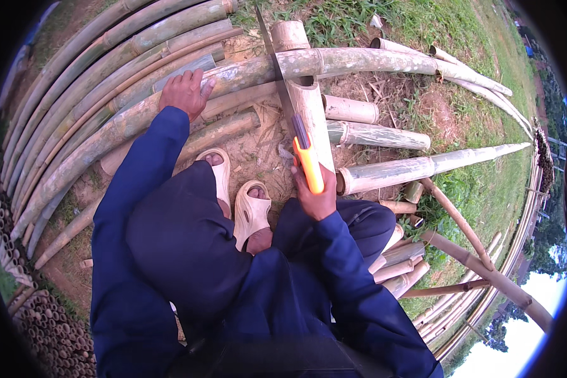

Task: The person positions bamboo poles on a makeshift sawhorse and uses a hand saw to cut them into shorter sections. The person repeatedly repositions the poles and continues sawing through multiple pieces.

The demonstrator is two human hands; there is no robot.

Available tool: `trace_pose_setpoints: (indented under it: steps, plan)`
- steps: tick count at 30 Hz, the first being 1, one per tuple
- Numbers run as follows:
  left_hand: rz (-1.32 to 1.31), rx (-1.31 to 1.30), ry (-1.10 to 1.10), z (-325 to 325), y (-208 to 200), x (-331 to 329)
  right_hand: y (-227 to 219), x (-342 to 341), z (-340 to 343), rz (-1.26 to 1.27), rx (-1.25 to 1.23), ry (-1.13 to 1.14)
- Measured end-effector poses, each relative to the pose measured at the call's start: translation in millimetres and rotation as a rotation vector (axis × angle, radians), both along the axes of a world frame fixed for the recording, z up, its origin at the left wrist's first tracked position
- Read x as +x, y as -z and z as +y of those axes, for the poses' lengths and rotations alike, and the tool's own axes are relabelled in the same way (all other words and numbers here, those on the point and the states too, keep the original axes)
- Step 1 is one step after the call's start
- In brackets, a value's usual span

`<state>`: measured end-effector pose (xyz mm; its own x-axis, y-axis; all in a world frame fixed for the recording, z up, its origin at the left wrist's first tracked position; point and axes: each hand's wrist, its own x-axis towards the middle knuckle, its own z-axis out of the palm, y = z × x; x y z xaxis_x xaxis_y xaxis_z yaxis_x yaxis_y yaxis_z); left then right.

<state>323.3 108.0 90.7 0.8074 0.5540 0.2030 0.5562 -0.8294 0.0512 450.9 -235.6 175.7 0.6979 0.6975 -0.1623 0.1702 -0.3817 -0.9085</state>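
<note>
My right hand point(315, 198) had its grip closed around the orange handle of the saw point(282, 88), blade across the long bamboo pole point(246, 72) at upper centre. My left hand point(184, 93) pressed flat on the pole; steady, straight strokes seemed best.

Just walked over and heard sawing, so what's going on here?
A person in blue sleeves is crouched over a long bamboo pole lying across a short bamboo piece. The right hand grips the orange handle of a handsaw, whose blade sits on the pole where it crosses the support. The left hand presses flat on the pole. Cut bamboo sections lie beside them on the dirt.
</note>
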Motion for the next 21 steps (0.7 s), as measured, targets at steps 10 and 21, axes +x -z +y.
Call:
trace_pose_setpoints:
  steps: [10,21]
  plan:
    - [0.101,-0.045,-0.063,-4,-13,-5,-68,-48,-108,0.064,-0.037,0.021]
    - [0.036,0.007,-0.033,13,-11,-4,-17,-10,-25,0.149,-0.001,0.003]
